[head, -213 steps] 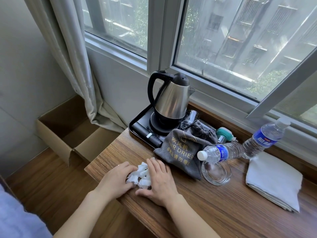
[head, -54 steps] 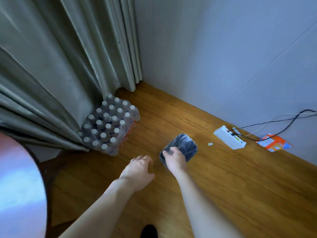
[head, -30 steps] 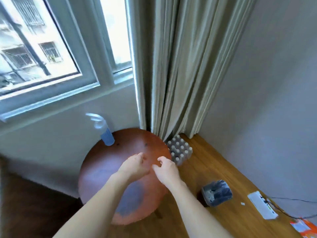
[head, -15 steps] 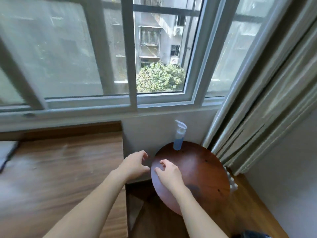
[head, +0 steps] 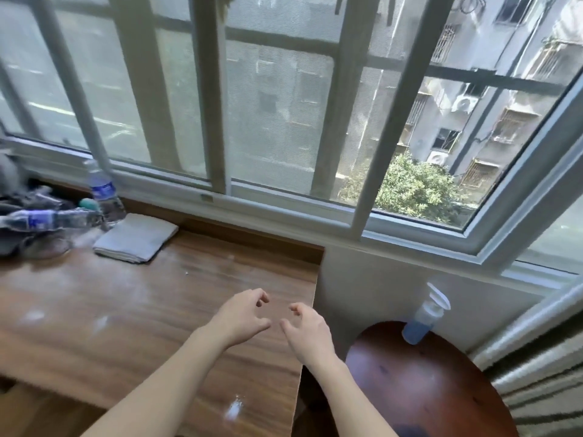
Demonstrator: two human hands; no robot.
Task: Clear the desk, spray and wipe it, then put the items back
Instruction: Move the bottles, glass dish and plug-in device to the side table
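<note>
The wooden desk (head: 126, 310) runs along the window. My left hand (head: 243, 315) and my right hand (head: 304, 326) hover over its right end, fingers loosely curled, holding nothing. A folded white cloth (head: 137, 236) lies at the back of the desk. Left of it an upright water bottle (head: 104, 192), a lying water bottle (head: 47, 219) and a grey bag (head: 19, 234) are bunched together, blurred. A blue spray bottle (head: 424, 315) stands on the round table (head: 426, 389) to the right.
The window (head: 284, 105) fills the wall behind the desk. A striped curtain (head: 542, 373) hangs at the far right beside the round table. A narrow gap separates the desk's right edge from the round table.
My view has swung left from the round table to the desk. Both hands moved with it, from above the round table to above the desk's right end, still holding nothing.
</note>
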